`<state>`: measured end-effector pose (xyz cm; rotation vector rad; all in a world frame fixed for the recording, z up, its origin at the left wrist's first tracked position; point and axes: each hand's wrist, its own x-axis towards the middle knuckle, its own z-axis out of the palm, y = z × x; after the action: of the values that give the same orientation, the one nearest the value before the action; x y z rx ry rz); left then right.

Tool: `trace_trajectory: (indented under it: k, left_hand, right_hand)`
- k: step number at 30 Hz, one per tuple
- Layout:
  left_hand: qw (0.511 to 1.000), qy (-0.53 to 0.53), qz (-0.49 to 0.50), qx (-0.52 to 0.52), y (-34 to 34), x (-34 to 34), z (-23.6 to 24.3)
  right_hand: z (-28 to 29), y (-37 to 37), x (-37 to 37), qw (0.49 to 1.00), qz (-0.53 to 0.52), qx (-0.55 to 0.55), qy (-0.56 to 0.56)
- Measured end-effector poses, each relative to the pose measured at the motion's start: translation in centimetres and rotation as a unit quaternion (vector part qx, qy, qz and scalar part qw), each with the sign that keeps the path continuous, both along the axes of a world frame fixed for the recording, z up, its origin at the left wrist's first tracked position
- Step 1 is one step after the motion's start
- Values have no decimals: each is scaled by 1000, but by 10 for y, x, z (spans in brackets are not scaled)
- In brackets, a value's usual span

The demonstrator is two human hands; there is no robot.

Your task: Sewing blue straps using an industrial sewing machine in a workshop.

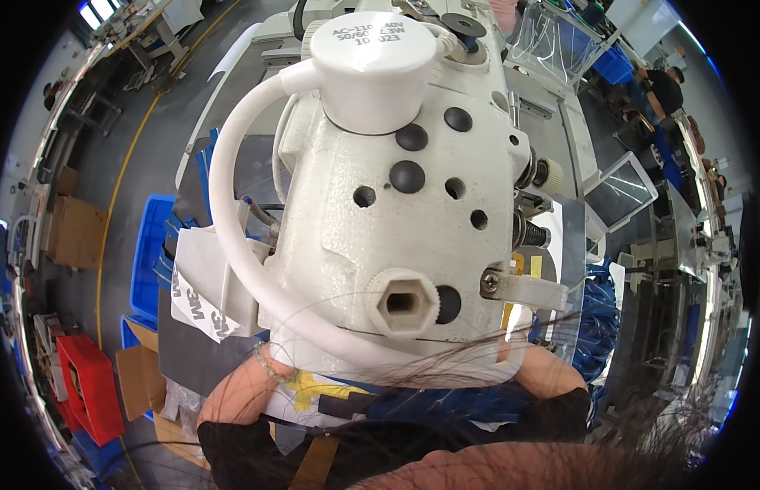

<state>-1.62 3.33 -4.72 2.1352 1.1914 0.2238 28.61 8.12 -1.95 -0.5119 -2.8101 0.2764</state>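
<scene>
So the machine [331, 229] hogs pretty much the whole middle of the view: a big white body seen from above, square in front of the person. Grey tabletop [192, 359] peeks out on its left.

Off to the left, well apart from the arms, there's a blue crate [153, 253] and a red bin [90, 388]. On the right, near the right arm, a bunched blue heap [596, 327].

Arms next. The left forearm [237, 392] comes in at the machine's lower left corner and the right forearm [551, 376] at the lower right, so its near end sits right between them. Past the wrists the machine blocks everything: left hand and right hand are both hidden, so I honestly can't tell if they're open, closed or gripping anything.

Blue cloth [470, 406] lies between the forearms, just below the machine's near edge. No telling if either hand touches it.

Going smaller: a fat white tube [233, 171] loops down the left side from a white canister [372, 86] on top. A pale lever [527, 290] sticks out on the right, above the right forearm. There's a yellow piece [310, 390] just beside the left wrist, a hex knob [403, 302] up front, some black plugs [407, 176], and a thin bracelet [269, 365] on that left wrist.
</scene>
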Motion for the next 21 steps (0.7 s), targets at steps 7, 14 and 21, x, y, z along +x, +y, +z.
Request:
trace_trajectory:
  k: [7, 14, 21]
  left_hand:
    - [997, -8, -14, 82, 2, 5, 6]
    - [988, -18, -16, 151, 2, 6, 8]
    - [982, -23, -13, 185, 1, 6, 9]
  right_hand:
    - [8, 7, -5, 999, 11, -47, 0]
    - [5, 6, -9, 995, 3, -98, 34]
    - [4, 1, -9, 988, -13, -145, 46]
